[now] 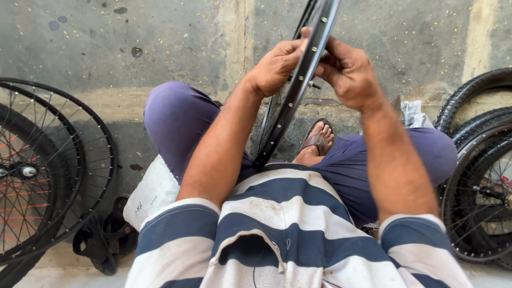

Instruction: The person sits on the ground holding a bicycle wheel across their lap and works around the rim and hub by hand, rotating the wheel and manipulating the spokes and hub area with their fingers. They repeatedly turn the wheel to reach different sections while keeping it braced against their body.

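A black bicycle wheel rim (290, 101) stands on edge between my knees, running from my lap up past the top of the view. My left hand (277, 66) grips the rim's left side, fingers curled around it. On the other side my right hand (349, 72) presses against the rim, fingertips pinched near a small metal nipple or spoke end (314, 84). I sit cross-legged in purple trousers and a striped shirt, one sandalled foot (318, 140) showing below the rim.
Spoked wheels (53, 165) lean on the concrete floor at the left, with a black strap bundle (104, 242) below them. Tyres and another spoked wheel (480, 186) crowd the right edge. A white sack (152, 192) lies by my left thigh, a crumpled plastic bag (416, 114) at right.
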